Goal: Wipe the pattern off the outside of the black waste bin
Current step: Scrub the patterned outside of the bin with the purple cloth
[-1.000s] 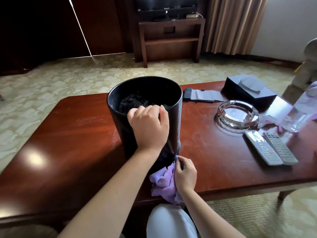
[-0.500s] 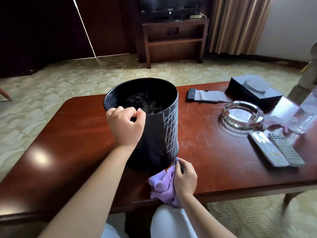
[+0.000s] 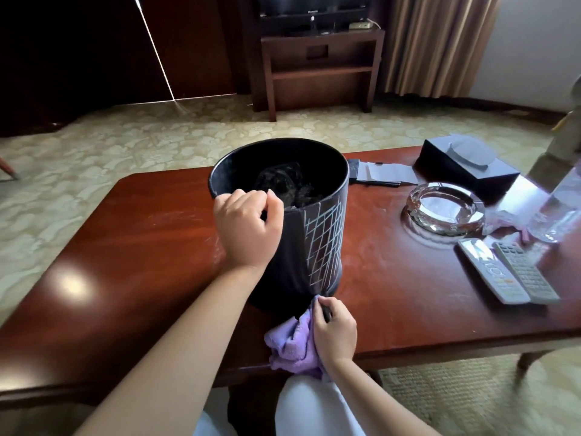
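Note:
The black waste bin stands on the red-brown table, tilted a little to the left. A white chalk-like grid pattern covers its right outer side. My left hand grips the near left rim of the bin. My right hand holds a crumpled purple cloth at the foot of the bin, near the table's front edge, with the cloth's tip touching the bin's base. A black bag lies inside the bin.
On the right of the table lie a glass ashtray, two remote controls, a dark tissue box, a plastic bottle and a dark folder with paper. A wooden TV stand is beyond on the floor.
My left hand slid from the near middle of the rim to the left, turning the bin so the white grid pattern came into view on its right side. My right hand stayed with the cloth.

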The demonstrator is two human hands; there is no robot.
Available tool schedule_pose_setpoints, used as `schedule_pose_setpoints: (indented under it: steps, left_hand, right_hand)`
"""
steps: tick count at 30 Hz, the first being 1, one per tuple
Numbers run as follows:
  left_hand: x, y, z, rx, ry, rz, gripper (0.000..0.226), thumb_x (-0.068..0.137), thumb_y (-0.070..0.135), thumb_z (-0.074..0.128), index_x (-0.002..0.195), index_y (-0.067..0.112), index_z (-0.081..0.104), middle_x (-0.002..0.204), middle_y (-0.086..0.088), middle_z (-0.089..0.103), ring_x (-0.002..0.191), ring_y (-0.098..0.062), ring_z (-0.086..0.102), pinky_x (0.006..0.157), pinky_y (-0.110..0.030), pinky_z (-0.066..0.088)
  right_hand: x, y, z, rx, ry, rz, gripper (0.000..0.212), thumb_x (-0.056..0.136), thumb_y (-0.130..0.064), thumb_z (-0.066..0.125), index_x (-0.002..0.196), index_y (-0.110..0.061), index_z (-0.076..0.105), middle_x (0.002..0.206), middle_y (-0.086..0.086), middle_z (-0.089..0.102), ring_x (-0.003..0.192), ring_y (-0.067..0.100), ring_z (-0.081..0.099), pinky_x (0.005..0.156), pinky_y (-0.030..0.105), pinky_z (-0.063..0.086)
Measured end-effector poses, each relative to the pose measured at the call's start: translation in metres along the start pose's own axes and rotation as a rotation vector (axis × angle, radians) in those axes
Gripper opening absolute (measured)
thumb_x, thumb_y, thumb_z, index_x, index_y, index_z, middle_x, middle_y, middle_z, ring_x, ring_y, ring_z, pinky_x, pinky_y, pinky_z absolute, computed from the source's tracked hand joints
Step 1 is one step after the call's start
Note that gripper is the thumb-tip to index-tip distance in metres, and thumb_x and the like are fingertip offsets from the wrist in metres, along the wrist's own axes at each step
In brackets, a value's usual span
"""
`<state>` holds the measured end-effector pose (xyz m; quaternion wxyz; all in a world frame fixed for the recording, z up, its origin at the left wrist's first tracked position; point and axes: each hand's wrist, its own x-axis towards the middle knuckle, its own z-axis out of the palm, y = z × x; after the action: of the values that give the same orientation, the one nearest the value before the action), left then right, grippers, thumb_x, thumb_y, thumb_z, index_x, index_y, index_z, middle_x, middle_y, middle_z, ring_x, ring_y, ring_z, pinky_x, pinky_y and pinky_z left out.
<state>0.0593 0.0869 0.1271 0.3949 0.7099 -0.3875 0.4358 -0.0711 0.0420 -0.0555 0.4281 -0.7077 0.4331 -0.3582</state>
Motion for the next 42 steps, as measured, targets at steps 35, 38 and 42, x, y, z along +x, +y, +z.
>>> schedule_pose_setpoints:
  steps: [35,38,42]
  left_hand:
    - [-0.004,0.001,0.003,0.012,0.013,0.029,0.031,0.084,0.014,0.042,0.058,0.021,0.027,0.046,-0.005,0.035,0.051,-0.026,0.037,0.062,-0.034,0.025]
    - [-0.005,0.000,0.004,0.020,0.027,0.022,0.032,0.083,0.013,0.042,0.055,0.019,0.028,0.045,-0.005,0.035,0.050,-0.025,0.036,0.062,-0.034,0.025]
    - [-0.006,0.000,0.007,0.029,0.061,0.014,0.032,0.083,0.012,0.041,0.054,0.018,0.027,0.046,-0.003,0.031,0.051,-0.022,0.031,0.061,-0.033,0.023]
  right_hand:
    - [0.049,-0.023,-0.016,0.021,0.062,0.493,0.014,0.087,-0.025,0.059,0.092,-0.022,0.071,0.094,0.002,0.071,0.086,0.022,0.059,0.071,0.024,0.036]
    - [0.048,-0.020,-0.021,0.040,-0.006,0.465,0.008,0.085,-0.024,0.062,0.080,-0.022,0.068,0.082,0.000,0.067,0.079,0.018,0.056,0.069,0.023,0.035]
    - [0.044,-0.013,-0.028,0.052,-0.128,0.365,0.011,0.079,-0.018,0.067,0.069,-0.022,0.066,0.066,-0.007,0.063,0.070,0.013,0.058,0.059,0.021,0.038]
